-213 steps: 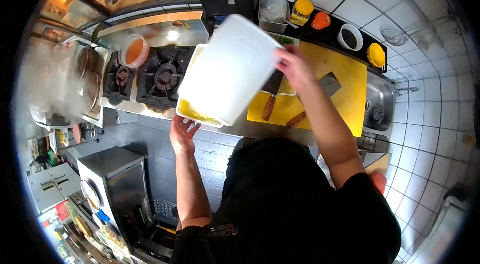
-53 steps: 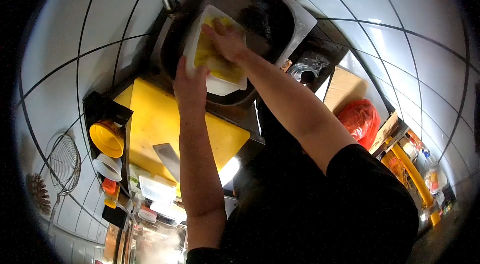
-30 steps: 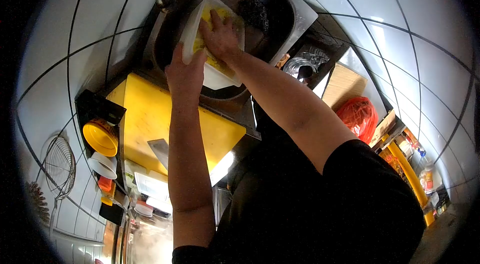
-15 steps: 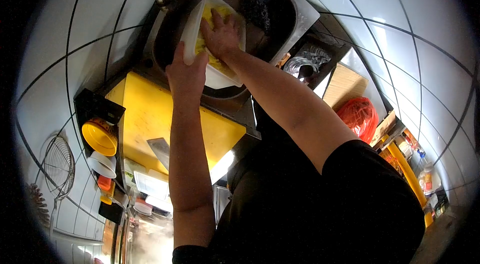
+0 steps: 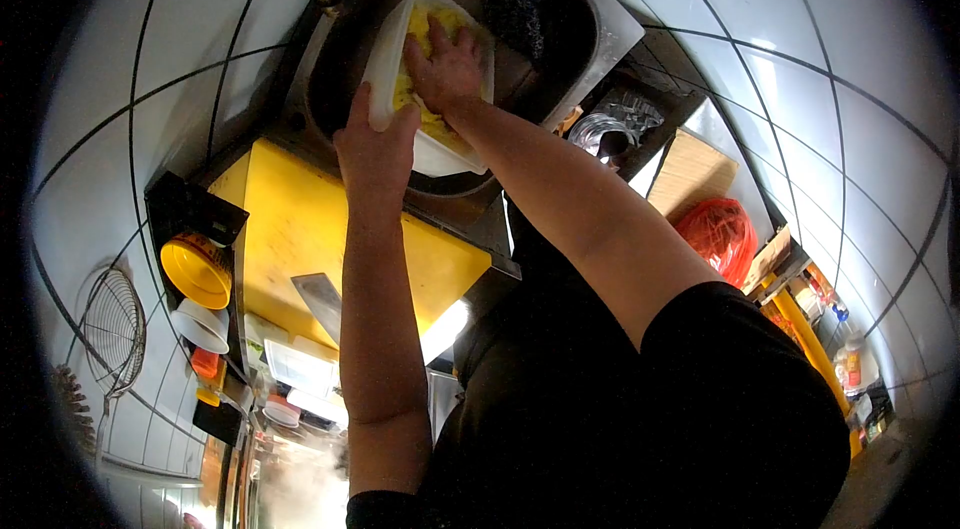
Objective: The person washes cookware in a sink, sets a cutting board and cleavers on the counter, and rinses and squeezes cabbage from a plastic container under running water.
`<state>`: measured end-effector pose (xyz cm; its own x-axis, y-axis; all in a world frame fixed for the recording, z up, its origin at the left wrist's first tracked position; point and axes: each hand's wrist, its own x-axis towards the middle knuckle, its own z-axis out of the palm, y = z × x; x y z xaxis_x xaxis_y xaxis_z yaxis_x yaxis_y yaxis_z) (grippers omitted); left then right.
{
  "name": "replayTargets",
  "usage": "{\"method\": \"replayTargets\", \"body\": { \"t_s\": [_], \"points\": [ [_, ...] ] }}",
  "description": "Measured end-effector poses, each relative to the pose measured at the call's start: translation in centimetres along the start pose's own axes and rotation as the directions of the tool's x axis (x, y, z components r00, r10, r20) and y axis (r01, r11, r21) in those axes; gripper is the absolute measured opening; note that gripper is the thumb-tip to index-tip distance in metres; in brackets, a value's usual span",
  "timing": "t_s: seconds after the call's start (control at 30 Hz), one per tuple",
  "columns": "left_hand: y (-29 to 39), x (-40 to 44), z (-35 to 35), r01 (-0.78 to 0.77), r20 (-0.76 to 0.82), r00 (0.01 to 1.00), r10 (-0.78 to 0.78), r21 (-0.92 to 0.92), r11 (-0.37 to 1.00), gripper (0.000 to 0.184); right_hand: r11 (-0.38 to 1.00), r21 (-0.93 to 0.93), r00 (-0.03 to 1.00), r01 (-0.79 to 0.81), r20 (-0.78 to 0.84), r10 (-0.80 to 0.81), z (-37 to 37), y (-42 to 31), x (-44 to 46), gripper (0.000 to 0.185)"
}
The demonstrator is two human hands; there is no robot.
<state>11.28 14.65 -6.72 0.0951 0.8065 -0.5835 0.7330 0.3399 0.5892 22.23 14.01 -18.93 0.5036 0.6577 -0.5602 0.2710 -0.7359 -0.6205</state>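
Moved from beside the stove to the sink [image 5: 612, 29], upper centre, shifting handling there: gripping white tub [image 5: 395, 59] inside it with left hand [image 5: 378, 141], touching yellow contents [image 5: 424, 11] with spread right hand [image 5: 447, 72].

Blk top [image 5: 600, 429] w/ short slvs [image 5: 700, 334]

Dim sink [image 5: 612, 29], btm-L glare, fisheye, blk crnrs
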Motion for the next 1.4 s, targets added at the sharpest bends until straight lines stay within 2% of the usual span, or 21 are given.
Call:
{"method": "replayTargets", "body": {
  "t_s": [0.1, 0.2, 0.3, 0.4, 0.5, 0.6, 0.7, 0.8, 0.9, 1.0, 1.1, 1.2, 1.3, 1.4],
  "points": [
    [-0.5, 0.3, 0.1, -0.005, -0.003, 1.0, 0.005, 0.008, 1.0, 0.079, 1.0, -0.013, 0.999, 0.004, -0.034, -0.004, 0.6, 0.2, 0.2, 0.074],
    [-1.5, 0.4, 0.4, -0.027, -0.069, 0.997, 0.035, 0.119, 0.993, 0.079, 0.999, 0.024, 0.998, 0.023, -0.064, -0.021, 1.0, 0.7, 0.4, 0.073],
    [-1.6, 0.4, 0.2, -0.01, -0.051, 0.999, 0.016, 0.102, 0.995, 0.079, 0.999, -0.005, 0.997, 0.042, -0.071, -0.042, 0.8, 0.6, 0.3, 0.071],
    [-0.6, -0.4, -0.4, 0.011, 0.023, 1.0, -0.01, -0.057, 0.998, 0.081, 0.999, 0.014, 0.999, 0.04, -0.036, -0.039, -0.2, -0.2, -0.4, 0.073],
    [-0.3, -0.5, -0.7, 0.083, -0.007, 0.996, -0.083, -0.019, 0.996, 0.079, 0.999, 0.002, 0.998, 0.04, 0.057, -0.04, 0.0, 0.6, 0.8, 0.075],
    [-1.6, 0.2, -0.3, 0.007, -0.006, 1.0, -0.007, -0.049, 0.999, 0.078, 0.997, -0.025, 0.995, 0.079, 0.067, -0.077, 0.3, 0.8, 0.1, 0.082],
    [-0.7, -0.2, -0.6, -0.054, -0.001, 0.999, 0.054, 0.073, 0.996, 0.079, 0.983, -0.116, 0.989, 0.144, 0.047, -0.139, -0.1, 0.7, -1.5, 0.091],
    [-0.9, -0.2, -0.4, -0.048, -0.046, 0.997, 0.056, 0.159, 0.986, 0.08, 0.99, -0.072, 0.993, 0.122, 0.001, -0.122, 0.1, 0.3, -1.8, 0.088],
    [-0.5, -0.5, -0.5, -0.072, -0.036, 0.997, 0.073, 0.049, 0.996, 0.08, 0.984, -0.156, 0.996, 0.089, 0.025, -0.086, 0.5, 0.2, -1.3, 0.087],
    [-0.3, -0.4, -0.4, -0.033, -0.017, 0.999, 0.034, 0.055, 0.998, 0.079, 0.988, -0.112, 0.994, 0.103, 0.035, -0.1, 0.3, 0.4, -1.1, 0.093],
    [-0.4, -0.1, -0.4, -0.037, -0.019, 0.999, 0.038, 0.089, 0.995, 0.08, 0.991, -0.086, 0.993, 0.102, 0.068, -0.097, -0.1, 0.3, -1.2, 0.091],
    [-0.2, -0.4, -0.2, -0.01, -0.023, 1.0, 0.011, 0.038, 0.999, 0.079, 0.992, -0.061, 0.992, 0.11, 0.068, -0.106, -0.2, 0.3, -1.1, 0.09],
    [0.4, -0.5, -0.2, 0.012, -0.017, 1.0, -0.011, 0.035, 0.999, 0.079, 0.983, -0.129, 0.991, 0.132, 0.039, -0.128, 0.8, 1.1, -0.2, 0.09],
    [-0.9, 0.1, 0.2, -0.029, -0.038, 0.999, 0.032, 0.058, 0.998, 0.079, 0.981, -0.131, 0.989, 0.146, 0.009, -0.146, 1.3, 1.5, 0.2, 0.088]
  ]
}}
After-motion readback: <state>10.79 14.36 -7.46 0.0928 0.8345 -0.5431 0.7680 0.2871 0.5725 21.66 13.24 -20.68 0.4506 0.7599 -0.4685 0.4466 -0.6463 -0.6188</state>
